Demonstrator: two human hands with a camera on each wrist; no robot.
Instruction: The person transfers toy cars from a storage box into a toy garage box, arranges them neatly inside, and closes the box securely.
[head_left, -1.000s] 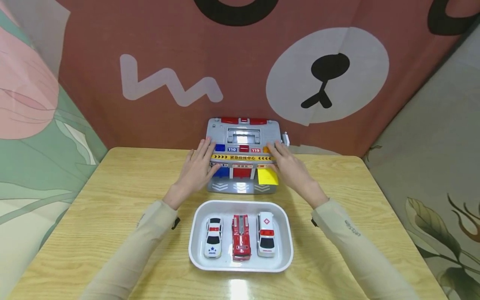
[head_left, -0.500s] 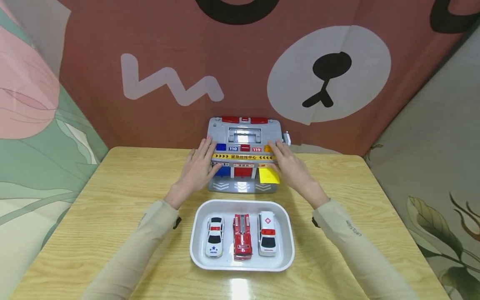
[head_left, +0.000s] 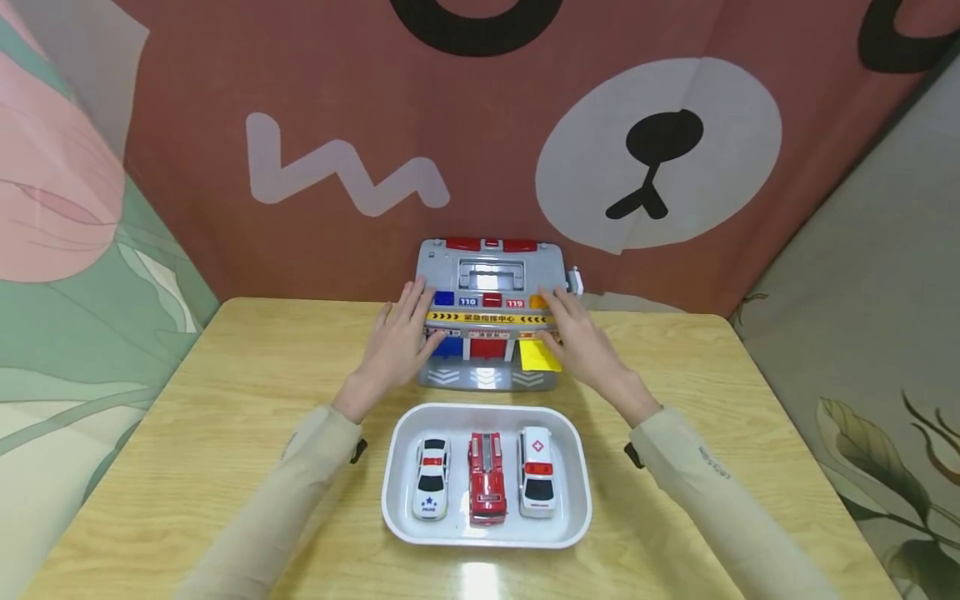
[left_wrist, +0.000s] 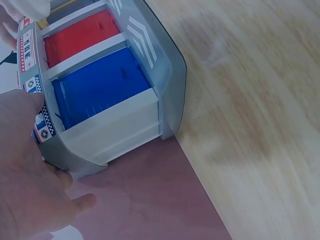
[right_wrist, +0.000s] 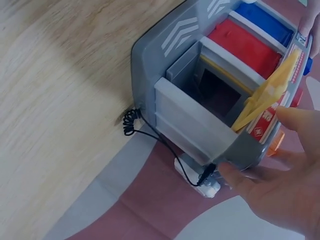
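Observation:
A grey toy rescue garage (head_left: 489,380) stands at the back of the table. My left hand (head_left: 396,342) rests at its left roof corner, fingers extended over the top and thumb by the front edge. At the opposite corner my right hand (head_left: 588,346) lies the same way, its thumb near the front label in the right wrist view. The blue door (left_wrist: 100,87) and red door (left_wrist: 82,39) are down. The yellow door (right_wrist: 270,90) is swung up, showing the dark bay (right_wrist: 217,92) behind it.
A white tray (head_left: 487,540) in front of the garage holds a police car (head_left: 431,483), a red fire truck (head_left: 487,487) and an ambulance (head_left: 537,475). A white handset (right_wrist: 200,182) with a coiled black cord (right_wrist: 131,122) hangs on the garage's right side. A patterned curtain (head_left: 345,250) rises behind.
Both hands keep their places on the garage, and the doors and vehicles stand as before. Only the head view shifts slightly.

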